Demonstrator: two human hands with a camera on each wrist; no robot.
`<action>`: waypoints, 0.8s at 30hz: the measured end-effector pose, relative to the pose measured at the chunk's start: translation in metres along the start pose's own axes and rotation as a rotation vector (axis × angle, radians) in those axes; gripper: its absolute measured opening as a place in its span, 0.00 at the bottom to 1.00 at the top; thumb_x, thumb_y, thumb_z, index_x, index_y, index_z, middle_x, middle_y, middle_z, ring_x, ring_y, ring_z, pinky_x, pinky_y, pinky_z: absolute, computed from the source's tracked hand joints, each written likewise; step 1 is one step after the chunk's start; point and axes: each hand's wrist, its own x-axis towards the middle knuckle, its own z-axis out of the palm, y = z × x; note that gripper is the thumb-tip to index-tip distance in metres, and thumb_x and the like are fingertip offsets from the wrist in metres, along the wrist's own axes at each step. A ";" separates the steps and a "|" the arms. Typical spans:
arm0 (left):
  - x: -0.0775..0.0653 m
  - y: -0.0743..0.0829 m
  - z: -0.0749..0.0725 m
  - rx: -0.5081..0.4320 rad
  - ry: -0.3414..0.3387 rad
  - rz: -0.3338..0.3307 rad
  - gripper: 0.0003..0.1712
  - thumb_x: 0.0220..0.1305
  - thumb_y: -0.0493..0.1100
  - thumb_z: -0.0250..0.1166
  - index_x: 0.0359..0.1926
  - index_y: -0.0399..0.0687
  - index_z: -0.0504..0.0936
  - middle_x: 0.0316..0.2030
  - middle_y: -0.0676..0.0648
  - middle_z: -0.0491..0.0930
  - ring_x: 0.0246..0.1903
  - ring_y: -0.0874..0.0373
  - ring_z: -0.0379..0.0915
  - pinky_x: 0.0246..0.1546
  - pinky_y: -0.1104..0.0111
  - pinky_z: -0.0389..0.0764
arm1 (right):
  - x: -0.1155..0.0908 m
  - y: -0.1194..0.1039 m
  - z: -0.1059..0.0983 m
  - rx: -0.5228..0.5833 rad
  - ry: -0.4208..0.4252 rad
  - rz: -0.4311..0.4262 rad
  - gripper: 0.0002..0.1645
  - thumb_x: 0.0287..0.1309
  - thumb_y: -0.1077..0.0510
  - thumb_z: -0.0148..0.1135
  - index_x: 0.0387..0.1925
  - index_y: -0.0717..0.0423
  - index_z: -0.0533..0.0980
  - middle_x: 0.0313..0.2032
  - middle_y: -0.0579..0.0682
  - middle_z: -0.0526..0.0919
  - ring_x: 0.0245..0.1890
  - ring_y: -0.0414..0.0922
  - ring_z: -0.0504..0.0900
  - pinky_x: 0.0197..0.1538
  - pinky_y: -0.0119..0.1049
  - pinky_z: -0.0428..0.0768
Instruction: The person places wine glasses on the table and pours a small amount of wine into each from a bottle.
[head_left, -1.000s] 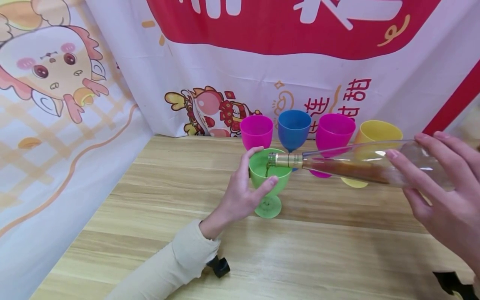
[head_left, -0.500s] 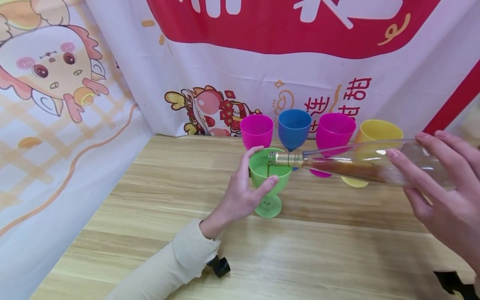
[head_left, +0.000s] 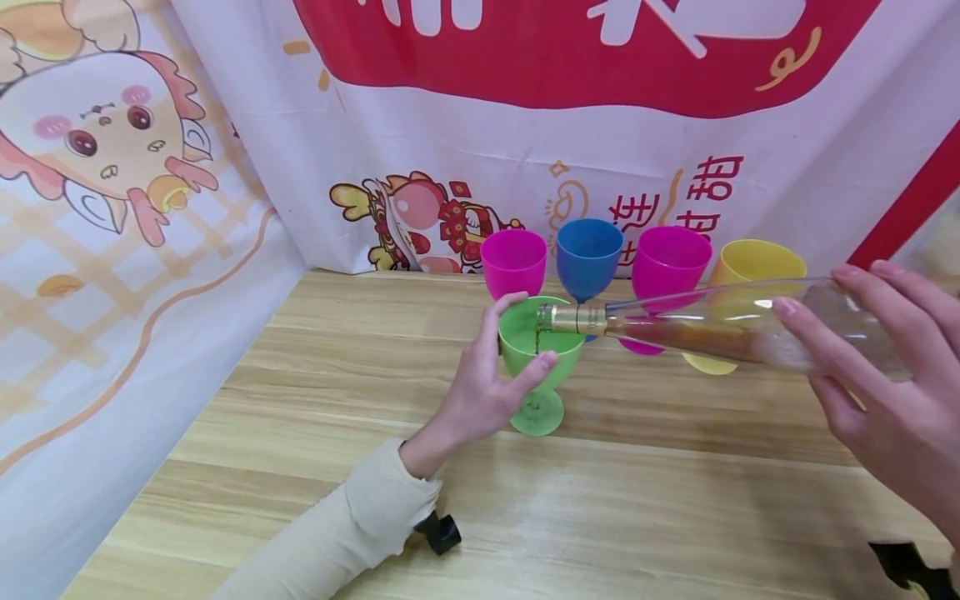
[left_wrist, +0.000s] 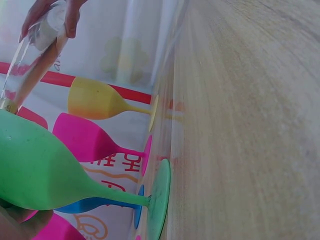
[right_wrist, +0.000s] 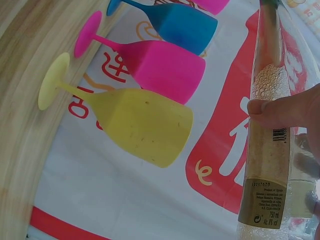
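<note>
My left hand (head_left: 480, 379) grips the bowl of a green goblet (head_left: 542, 367), thumb on the near side and fingers behind. The goblet's foot is on the wooden table. My right hand (head_left: 900, 383) holds a clear glass bottle (head_left: 697, 333) tipped nearly level, its gold-banded neck over the goblet's rim. Amber liquid lies along the bottle's lower side, and a thin dark stream falls from the mouth into the goblet. Foam and a gold label show on the bottle (right_wrist: 267, 150) in the right wrist view, with my thumb across it.
Behind the green goblet stand a pink goblet (head_left: 513, 258), a blue goblet (head_left: 588, 254), a second pink goblet (head_left: 670, 258) and a yellow goblet (head_left: 761, 262), partly behind the bottle. A printed cloth (head_left: 450, 125) hangs along the table's (head_left: 337, 375) back edge.
Both hands, the goblet and the bottle hold nearly the same place. Liquid keeps running from the bottle's mouth, the stream slightly altered in shape.
</note>
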 end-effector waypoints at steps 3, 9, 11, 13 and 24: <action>0.000 0.000 0.000 -0.001 0.000 0.004 0.43 0.71 0.48 0.65 0.79 0.47 0.55 0.61 0.39 0.83 0.56 0.48 0.85 0.53 0.63 0.89 | 0.000 0.000 -0.001 0.000 -0.013 0.002 0.22 0.80 0.47 0.49 0.60 0.46 0.85 0.63 0.66 0.82 0.70 0.67 0.76 0.82 0.47 0.67; 0.000 0.000 0.001 0.006 0.003 0.000 0.43 0.71 0.47 0.66 0.79 0.50 0.56 0.61 0.40 0.83 0.56 0.48 0.85 0.53 0.64 0.89 | 0.000 0.000 -0.002 -0.002 -0.021 -0.001 0.23 0.80 0.46 0.49 0.59 0.46 0.85 0.63 0.67 0.82 0.70 0.67 0.76 0.82 0.47 0.67; 0.000 0.001 0.001 0.007 0.003 0.001 0.43 0.70 0.47 0.65 0.80 0.49 0.56 0.61 0.39 0.83 0.56 0.48 0.85 0.53 0.64 0.89 | 0.000 -0.001 -0.002 -0.008 -0.021 -0.005 0.23 0.80 0.46 0.49 0.59 0.46 0.85 0.63 0.67 0.82 0.70 0.67 0.76 0.82 0.47 0.67; 0.000 0.001 0.001 0.008 0.004 0.001 0.43 0.70 0.47 0.66 0.80 0.49 0.56 0.60 0.40 0.83 0.56 0.48 0.85 0.53 0.64 0.89 | 0.001 -0.001 -0.003 -0.017 -0.018 -0.011 0.22 0.80 0.47 0.48 0.60 0.46 0.85 0.63 0.67 0.82 0.70 0.67 0.76 0.82 0.47 0.67; 0.000 0.000 0.001 0.014 0.011 0.005 0.43 0.71 0.48 0.66 0.79 0.49 0.56 0.60 0.40 0.84 0.55 0.49 0.85 0.54 0.60 0.89 | 0.008 -0.010 0.004 -0.009 0.106 -0.018 0.20 0.68 0.63 0.59 0.55 0.44 0.88 0.58 0.64 0.86 0.67 0.63 0.80 0.79 0.44 0.71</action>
